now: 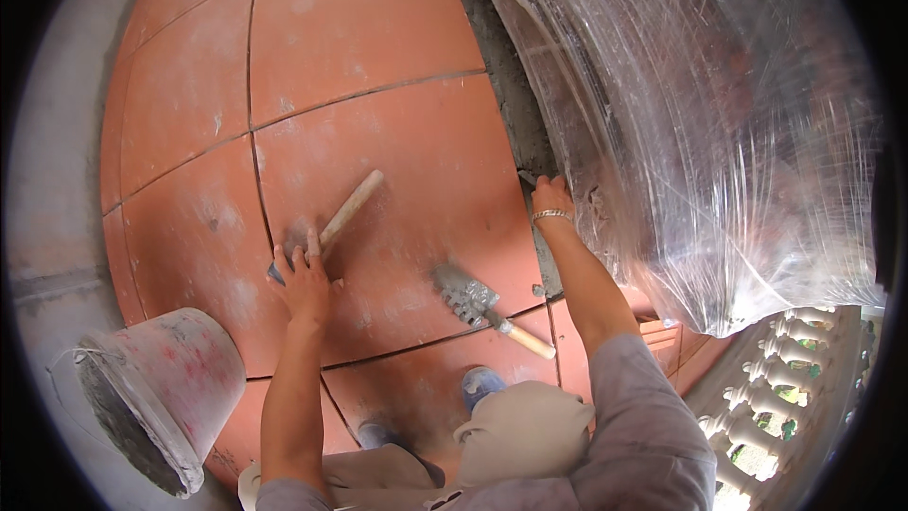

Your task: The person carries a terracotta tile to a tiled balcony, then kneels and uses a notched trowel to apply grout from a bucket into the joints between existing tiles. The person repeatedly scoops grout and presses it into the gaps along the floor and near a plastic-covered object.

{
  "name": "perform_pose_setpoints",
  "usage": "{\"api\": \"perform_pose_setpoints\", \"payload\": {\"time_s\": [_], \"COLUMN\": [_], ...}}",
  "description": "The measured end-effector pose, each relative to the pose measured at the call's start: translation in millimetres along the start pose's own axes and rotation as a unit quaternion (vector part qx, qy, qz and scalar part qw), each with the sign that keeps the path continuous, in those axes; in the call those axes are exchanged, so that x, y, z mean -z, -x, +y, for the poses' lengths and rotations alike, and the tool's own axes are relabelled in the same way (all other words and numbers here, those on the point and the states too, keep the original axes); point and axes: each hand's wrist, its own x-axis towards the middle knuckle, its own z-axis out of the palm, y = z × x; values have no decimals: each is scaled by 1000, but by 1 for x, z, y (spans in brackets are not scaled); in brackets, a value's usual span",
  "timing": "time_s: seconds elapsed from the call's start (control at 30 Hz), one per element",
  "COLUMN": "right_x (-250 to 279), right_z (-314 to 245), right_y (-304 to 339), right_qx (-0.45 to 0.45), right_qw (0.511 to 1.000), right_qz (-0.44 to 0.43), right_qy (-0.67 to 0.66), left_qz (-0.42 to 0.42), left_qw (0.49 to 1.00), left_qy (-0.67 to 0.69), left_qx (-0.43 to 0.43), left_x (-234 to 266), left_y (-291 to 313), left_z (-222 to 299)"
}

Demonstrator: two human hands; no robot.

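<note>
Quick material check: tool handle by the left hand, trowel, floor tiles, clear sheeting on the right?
Tool handle: likely wood; pale tan, matte.
Trowel blade: probably metal, but crusted grey, so finish unclear. Trowel grip: likely smooth wood, pale and yellowish.
Floor tiles: probably fired clay; matte orange-red, whitish scuffs.
Sheeting: plastic film, glossy; see-through with streaky glints.

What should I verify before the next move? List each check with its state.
1. Left hand at the wooden-handled tool: ok.
2. Left grip secure: cannot tell; the hand hides part of the tool.
3. Right hand at the edge of the tile: ok.
4. Right hand well clear of plastic sheeting: not ok, close beside it.
5. Trowel apart from both hands: ok.
6. Bucket apart from left hand: ok.
</note>
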Motion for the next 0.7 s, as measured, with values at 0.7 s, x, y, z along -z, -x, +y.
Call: {"api": "perform_pose_setpoints", "payload": {"time_s": [0.7], "right_x": [240], "right_z": [-296], "right_y": [325], "right_qx": [687], "right_qw": [402], "right_qz": [-220], "right_qy": [-563], "left_qz": [10], "left_qw": [999], "left_qy": [45], "left_qx": [7], "left_x": [5], "left_y": [5], "left_z": [0]}}
